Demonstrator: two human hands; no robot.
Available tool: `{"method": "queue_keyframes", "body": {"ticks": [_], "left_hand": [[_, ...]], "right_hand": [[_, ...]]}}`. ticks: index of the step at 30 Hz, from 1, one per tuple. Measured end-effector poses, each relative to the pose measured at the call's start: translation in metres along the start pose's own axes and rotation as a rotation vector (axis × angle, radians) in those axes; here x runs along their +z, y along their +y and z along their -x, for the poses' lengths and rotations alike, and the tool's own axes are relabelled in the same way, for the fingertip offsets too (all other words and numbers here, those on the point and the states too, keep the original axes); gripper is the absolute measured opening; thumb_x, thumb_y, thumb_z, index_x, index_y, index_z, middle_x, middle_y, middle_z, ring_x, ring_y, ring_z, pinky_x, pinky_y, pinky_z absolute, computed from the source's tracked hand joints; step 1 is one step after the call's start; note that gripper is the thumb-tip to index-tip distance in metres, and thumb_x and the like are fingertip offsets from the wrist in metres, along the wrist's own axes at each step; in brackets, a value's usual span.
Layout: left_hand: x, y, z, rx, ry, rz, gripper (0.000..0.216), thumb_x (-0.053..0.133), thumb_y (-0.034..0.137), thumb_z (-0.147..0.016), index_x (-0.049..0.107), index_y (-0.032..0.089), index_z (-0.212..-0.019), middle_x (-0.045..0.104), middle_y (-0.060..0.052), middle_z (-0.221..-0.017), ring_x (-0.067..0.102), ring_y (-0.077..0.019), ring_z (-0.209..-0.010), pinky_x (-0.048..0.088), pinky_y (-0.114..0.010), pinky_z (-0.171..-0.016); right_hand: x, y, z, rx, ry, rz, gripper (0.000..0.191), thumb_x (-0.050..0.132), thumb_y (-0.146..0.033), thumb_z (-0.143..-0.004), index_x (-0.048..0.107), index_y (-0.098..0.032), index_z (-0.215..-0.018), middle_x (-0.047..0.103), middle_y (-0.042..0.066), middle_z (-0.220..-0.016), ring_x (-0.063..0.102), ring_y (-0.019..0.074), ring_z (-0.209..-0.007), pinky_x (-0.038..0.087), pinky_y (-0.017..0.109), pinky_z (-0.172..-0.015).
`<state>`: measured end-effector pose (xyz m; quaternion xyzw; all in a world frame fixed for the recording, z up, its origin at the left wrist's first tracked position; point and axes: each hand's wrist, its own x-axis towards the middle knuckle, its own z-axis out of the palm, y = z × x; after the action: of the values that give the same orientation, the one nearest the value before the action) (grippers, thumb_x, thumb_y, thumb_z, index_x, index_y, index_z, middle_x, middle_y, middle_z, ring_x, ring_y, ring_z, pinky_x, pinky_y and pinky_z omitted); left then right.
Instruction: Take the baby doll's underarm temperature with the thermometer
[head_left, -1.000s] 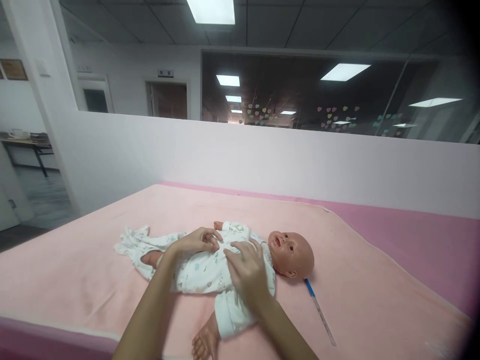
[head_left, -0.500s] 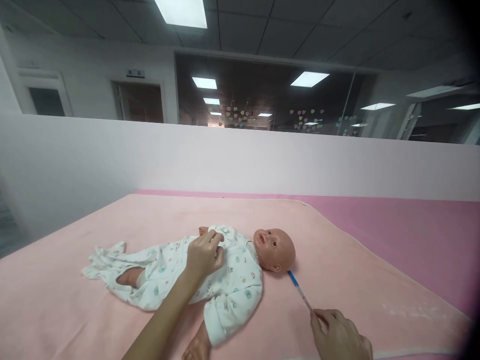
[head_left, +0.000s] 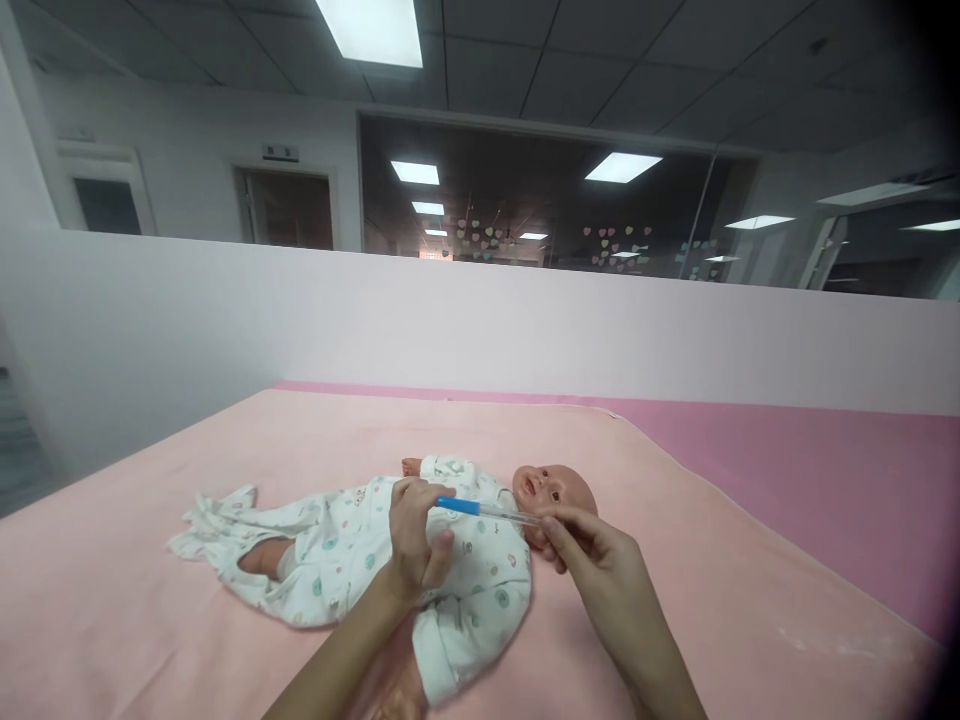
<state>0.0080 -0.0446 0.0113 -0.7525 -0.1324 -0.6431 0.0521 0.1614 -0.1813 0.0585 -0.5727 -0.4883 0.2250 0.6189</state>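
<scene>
In the head view, my right hand (head_left: 600, 560) pinches the clear end of a thin thermometer (head_left: 510, 515) between thumb and fingers. Its blue end (head_left: 457, 506) points left, towards my left hand (head_left: 416, 530). The left fingers are bent beside that blue end, with the thumb held apart below; whether they touch it is hard to tell. Beneath both hands a baby doll (head_left: 570, 485) lies on its back, head to the right. It wears a white patterned sleepsuit (head_left: 472, 590). My right hand hides part of its head.
A peach-coloured cover (head_left: 712, 620) spreads under the doll, over a pink surface (head_left: 825, 470) at the right. Behind it runs a low white wall (head_left: 480, 325). Part of the doll's bare leg (head_left: 264, 555) shows through an opening in the clothing.
My right hand has come up and left from the cover, bringing the thermometer level over the doll's chest. My left hand's thumb has moved away from its fingers.
</scene>
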Motion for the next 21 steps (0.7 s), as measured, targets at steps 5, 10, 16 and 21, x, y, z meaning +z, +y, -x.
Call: {"method": "queue_keyframes", "body": {"ticks": [5,10,16,21], "left_hand": [[0.003,-0.001,-0.002,-0.067,0.211,0.087,0.025,0.027,0.031,-0.088,0.046,0.019,-0.076,0.048,-0.003,-0.065,0.047,-0.0175,-0.066,0.038,-0.036,-0.067],[0.003,-0.002,-0.005,-0.138,0.129,0.002,0.026,0.026,0.026,-0.089,0.045,0.019,-0.073,0.048,-0.003,-0.066,0.046,-0.017,-0.067,0.038,-0.033,-0.065],[0.003,-0.005,-0.009,0.018,0.102,-0.083,0.015,0.034,0.017,-0.086,0.047,0.017,-0.092,0.053,-0.005,-0.076,0.048,-0.0171,-0.072,0.039,-0.034,-0.069],[0.005,-0.007,-0.007,0.037,0.073,-0.069,0.015,0.038,0.012,-0.084,0.048,0.016,-0.094,0.055,-0.005,-0.079,0.049,-0.0166,-0.072,0.038,-0.034,-0.071]], "right_hand": [[0.008,-0.004,-0.018,0.004,-0.144,-0.06,0.033,0.056,-0.044,-0.075,0.065,-0.015,-0.088,0.058,0.004,-0.069,0.051,0.0126,-0.062,0.044,0.023,-0.057],[0.017,-0.004,-0.026,0.03,-0.076,-0.139,0.031,0.063,-0.043,-0.069,0.065,-0.016,-0.083,0.058,0.004,-0.072,0.053,0.013,-0.062,0.044,0.023,-0.053],[0.023,-0.004,-0.03,-0.012,0.013,-0.301,0.024,0.064,-0.036,-0.069,0.062,-0.018,-0.085,0.058,0.003,-0.078,0.056,0.0131,-0.07,0.048,0.025,-0.065],[0.029,0.003,-0.032,-0.015,0.024,-0.439,0.027,0.063,-0.036,-0.071,0.058,-0.02,-0.092,0.054,-0.001,-0.073,0.051,0.0078,-0.058,0.042,0.02,-0.052]]}}
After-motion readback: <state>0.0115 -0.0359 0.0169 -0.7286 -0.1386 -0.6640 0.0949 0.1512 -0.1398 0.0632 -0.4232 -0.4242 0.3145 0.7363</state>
